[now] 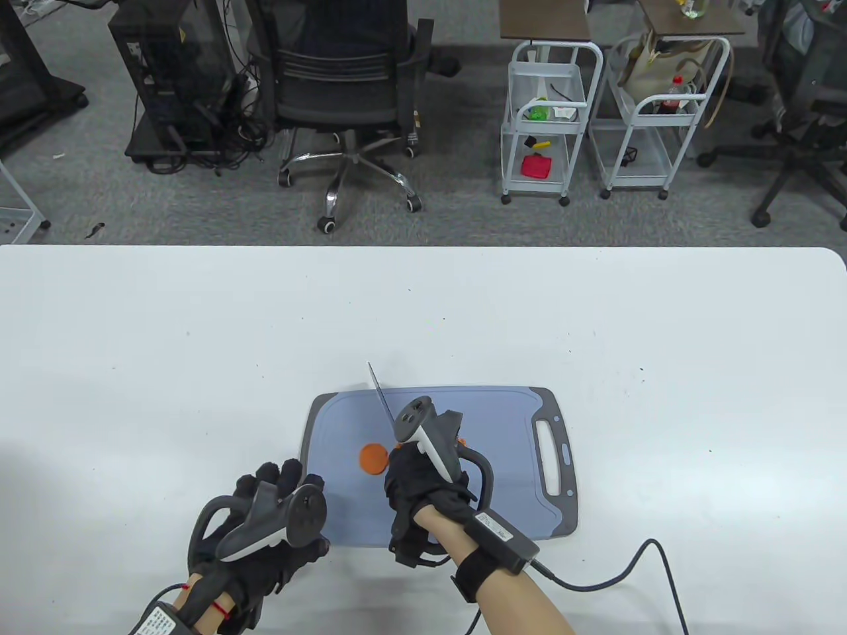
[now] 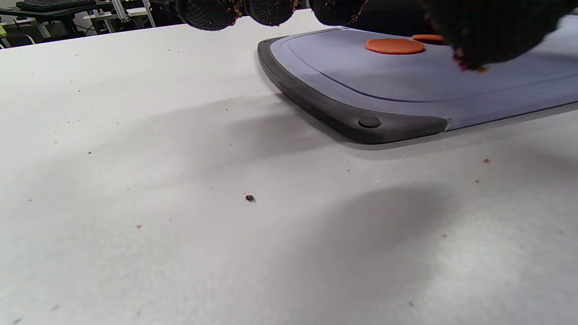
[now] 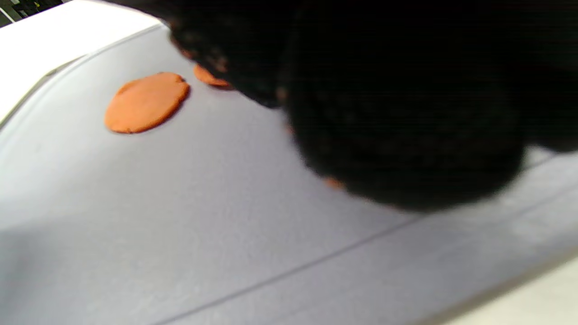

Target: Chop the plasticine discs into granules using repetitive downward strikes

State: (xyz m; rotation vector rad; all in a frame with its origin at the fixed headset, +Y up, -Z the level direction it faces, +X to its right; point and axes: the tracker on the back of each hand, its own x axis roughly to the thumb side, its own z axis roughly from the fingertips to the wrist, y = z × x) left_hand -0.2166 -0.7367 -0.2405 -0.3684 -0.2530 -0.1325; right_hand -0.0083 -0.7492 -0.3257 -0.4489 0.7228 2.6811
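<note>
- Two gloved hands work at the near edge of the table: the right hand (image 1: 423,493) has its fingers clenched round the handle of a knife (image 1: 382,395), whose blade rises clear of the cutting board (image 1: 516,463) and points toward the table's far edge.
- Left hand (image 1: 265,522) rests at the board's near-left corner, fingers (image 2: 212,12) spread and released, gripping nothing; orange crumbs cling to the glove.
- One whole plasticine disc (image 1: 373,458) lies flat on the board's left half, just left of the right hand; a second orange piece (image 3: 208,76) shows partly under that hand.
- Judged from the raised blade and the uncut disc, chopping has barely begun: the strike is cocked, not landed.
- Next move calls for bringing the edge straight down onto the disc, then repeating across it, with the left hand steadying the board.
</note>
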